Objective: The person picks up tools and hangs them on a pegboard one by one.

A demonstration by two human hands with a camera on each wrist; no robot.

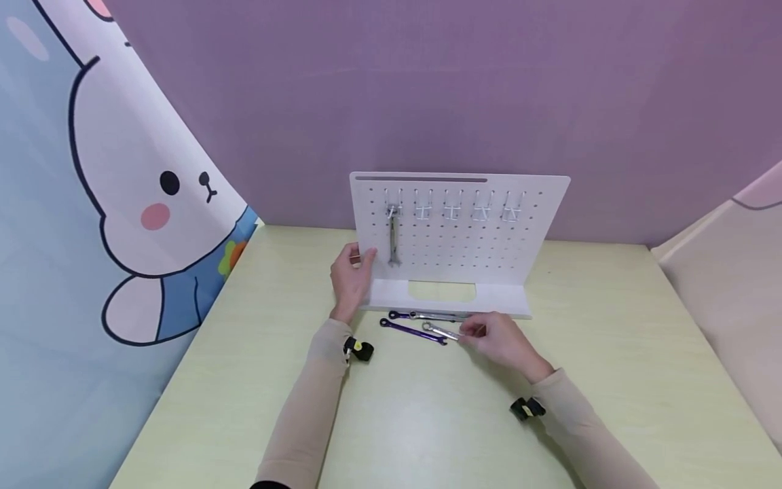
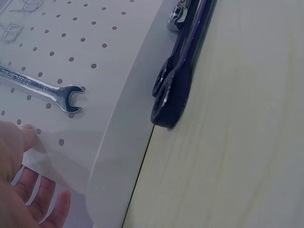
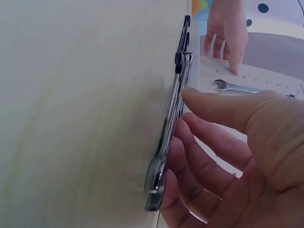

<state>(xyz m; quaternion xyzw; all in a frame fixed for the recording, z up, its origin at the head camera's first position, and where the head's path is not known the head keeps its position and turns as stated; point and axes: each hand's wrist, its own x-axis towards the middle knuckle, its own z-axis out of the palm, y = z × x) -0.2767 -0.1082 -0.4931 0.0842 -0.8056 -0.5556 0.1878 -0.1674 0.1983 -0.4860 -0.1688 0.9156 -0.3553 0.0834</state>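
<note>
My right hand [image 1: 497, 339] pinches a silver combination wrench [image 1: 441, 331] by one end, low over the table; its ring end points left. In the right wrist view the thumb and fingertips are at the shaft, and the wrench's open end [image 3: 156, 175] shows below them. My left hand [image 1: 352, 278] grips the left edge of a white pegboard [image 1: 452, 265], thumb on the front face, other fingers behind. Beside that thumb, another silver wrench [image 1: 394, 238] hangs from the leftmost hook. A purple wrench [image 1: 412, 331] lies left of the held one.
More wrenches, one dark purple [image 1: 398, 315] and one silver [image 1: 434, 316], lie along the front of the board's base [image 1: 501, 299]. Several wire hooks [image 1: 452, 212] line the board's upper part. A purple backdrop [image 1: 464, 88] stands behind the table [image 1: 403, 421].
</note>
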